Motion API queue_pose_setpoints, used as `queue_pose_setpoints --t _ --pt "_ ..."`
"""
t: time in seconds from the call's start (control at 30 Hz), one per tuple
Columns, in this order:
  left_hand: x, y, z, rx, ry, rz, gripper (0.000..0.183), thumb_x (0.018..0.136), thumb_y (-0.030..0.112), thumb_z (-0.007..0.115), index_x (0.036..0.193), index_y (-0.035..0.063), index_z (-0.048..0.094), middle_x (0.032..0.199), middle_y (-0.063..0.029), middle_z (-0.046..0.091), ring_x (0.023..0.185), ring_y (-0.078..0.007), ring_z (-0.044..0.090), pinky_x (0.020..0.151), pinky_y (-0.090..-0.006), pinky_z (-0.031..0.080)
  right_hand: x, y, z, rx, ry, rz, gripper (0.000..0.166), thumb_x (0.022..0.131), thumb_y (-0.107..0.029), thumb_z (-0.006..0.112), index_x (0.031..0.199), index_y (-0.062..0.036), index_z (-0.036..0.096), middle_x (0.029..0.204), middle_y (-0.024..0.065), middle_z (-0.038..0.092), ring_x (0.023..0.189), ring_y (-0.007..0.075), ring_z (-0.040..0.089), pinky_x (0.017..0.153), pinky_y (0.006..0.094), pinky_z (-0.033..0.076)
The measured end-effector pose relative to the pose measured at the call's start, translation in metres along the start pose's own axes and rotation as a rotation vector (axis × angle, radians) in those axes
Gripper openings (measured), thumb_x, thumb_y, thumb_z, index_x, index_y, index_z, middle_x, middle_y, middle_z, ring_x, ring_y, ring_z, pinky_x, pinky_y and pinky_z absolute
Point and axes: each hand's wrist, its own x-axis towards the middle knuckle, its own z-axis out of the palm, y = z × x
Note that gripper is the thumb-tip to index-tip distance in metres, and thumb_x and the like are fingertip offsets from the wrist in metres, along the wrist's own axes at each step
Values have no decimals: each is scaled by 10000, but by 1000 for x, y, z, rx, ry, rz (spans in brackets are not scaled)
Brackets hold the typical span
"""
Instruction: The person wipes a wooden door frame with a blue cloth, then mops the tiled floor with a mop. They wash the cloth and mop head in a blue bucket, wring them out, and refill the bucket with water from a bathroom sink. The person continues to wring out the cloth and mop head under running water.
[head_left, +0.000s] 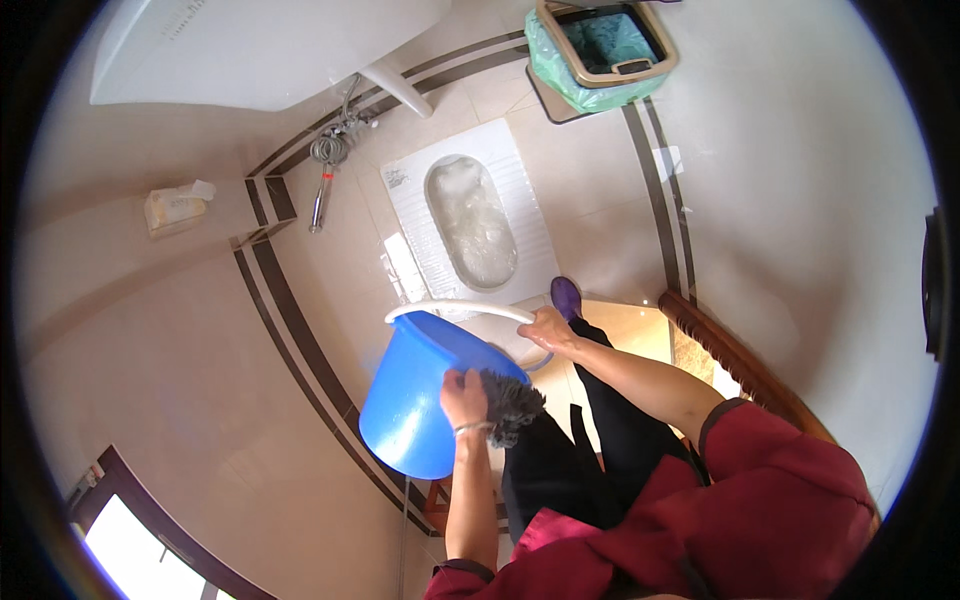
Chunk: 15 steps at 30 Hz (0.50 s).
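Note:
A blue plastic bucket (414, 397) is tilted in front of me, its base towards the lower left. My right hand (549, 331) grips the end of a white curved bar (457, 306), seemingly the bucket's handle, that arcs over the rim. Against the bucket's side, my left hand (463, 399) is closed on a dark grey shaggy cloth (513, 409); whether its fingers also grip the bucket is unclear. The bucket's inside is mostly hidden. Beyond it, a white squat toilet (525, 217) is set in the floor, with foamy, disturbed water (476, 217) in its bowl.
A coiled metal hose with a sprayer (328, 150) hangs left of the toilet. A lined waste bin (589, 94) stands at the back right. The white basin (270, 52) juts out upper left, near a tissue pack (175, 210). A wooden door edge (739, 360) lies at right.

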Motion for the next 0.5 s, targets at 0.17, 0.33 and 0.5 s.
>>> queue_pose_setpoints --t 0.17,0.33,0.5 --pt "-54 -15 -76 -435 -53 -85 161 791 89 568 864 -54 576 787 -62 608 707 -114 514 645 -271 430 -74 -44 33 -340 42 -217 431 659 -362 598 911 -17 655 844 215 630 794 347 614 727 396 481" --pt "-95 -25 -164 -714 -212 -48 192 802 48 557 961 -58 576 887 -81 623 803 -112 535 719 -261 441 -178 -100 57 -447 -2 -367 336 676 -393 585 848 -114 662 737 131 633 717 318 618 662 412 479" --pt "-119 -52 -198 -250 -176 189 197 794 130 585 866 -51 557 747 -70 592 691 -136 506 639 -286 426 -251 -73 81 -265 94 -322 311 711 -357 601 803 -63 634 643 131 607 651 313 611 612 404 464"
